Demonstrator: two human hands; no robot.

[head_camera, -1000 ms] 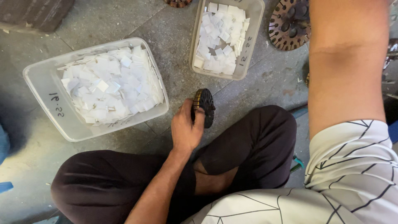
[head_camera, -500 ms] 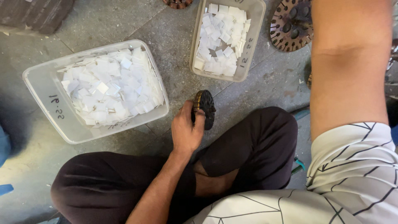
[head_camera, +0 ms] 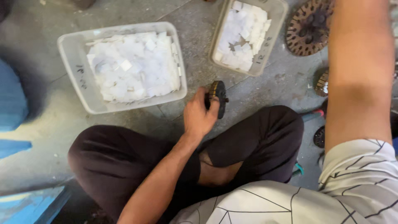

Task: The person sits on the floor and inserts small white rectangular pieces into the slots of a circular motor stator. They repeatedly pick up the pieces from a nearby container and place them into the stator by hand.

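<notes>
Slotted metal disc [head_camera: 218,98], dark with a brassy toothed rim, stands on edge on the grey concrete floor [head_camera: 37,124], just past the person's crossed legs. Left hand [head_camera: 199,116] is wrapped around it from the 7 o'clock side, fingers curled over the rim, holding it upright.

Right hand: not visible. Only the right upper arm [head_camera: 358,74] shows, running up out of frame at 1 o'clock; whether that hand is spread or closed cannot be told.

Surroundings:
- Large clear plastic tub [head_camera: 78,79] at 10 o'clock from the disc, filled with small white paper pieces [head_camera: 132,66]. Near the hand, not touching.
- Smaller tub [head_camera: 265,54] at 12–1 o'clock, also holding white pieces, close to the disc.
- Rusty slotted round plate [head_camera: 307,29] flat on the floor at 2 o'clock, beside the smaller tub.
- Another small brassy part [head_camera: 322,84] at 3 o'clock, partly hidden by the arm.
- Blue object [head_camera: 12,99] at 9 o'clock, blurred.

Dark trousers [head_camera: 257,141] sit directly behind the disc, at 5 o'clock.
</notes>
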